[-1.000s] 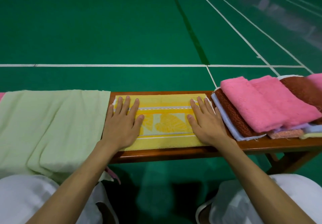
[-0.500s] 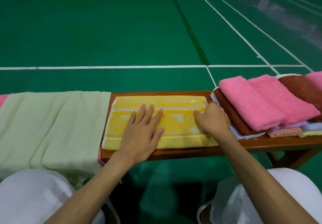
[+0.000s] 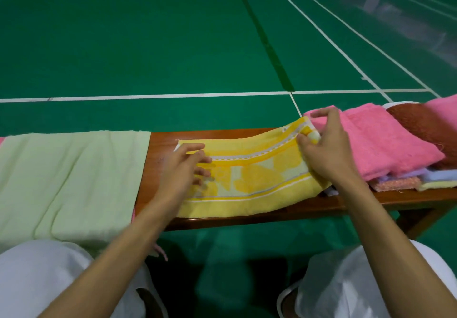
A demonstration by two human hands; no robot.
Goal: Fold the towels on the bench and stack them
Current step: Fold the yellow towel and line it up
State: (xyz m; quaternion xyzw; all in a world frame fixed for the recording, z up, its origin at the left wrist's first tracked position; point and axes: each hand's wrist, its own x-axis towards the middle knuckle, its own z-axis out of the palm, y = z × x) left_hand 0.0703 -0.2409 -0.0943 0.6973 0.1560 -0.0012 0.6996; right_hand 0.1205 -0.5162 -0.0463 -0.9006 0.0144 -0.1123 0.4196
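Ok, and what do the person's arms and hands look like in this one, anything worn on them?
The left forearm and right forearm are bare as far as the frame shows, with no sleeves in view. The left hand and right hand are ungloved, with no watch, bracelet or ring showing. The only clothing seen is white fabric over both knees.

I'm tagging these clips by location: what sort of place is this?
Probably an indoor sports hall, perhaps a badminton court. It has a green court floor with white boundary lines painted across it, and a wooden bench at courtside holding a yellow towel.
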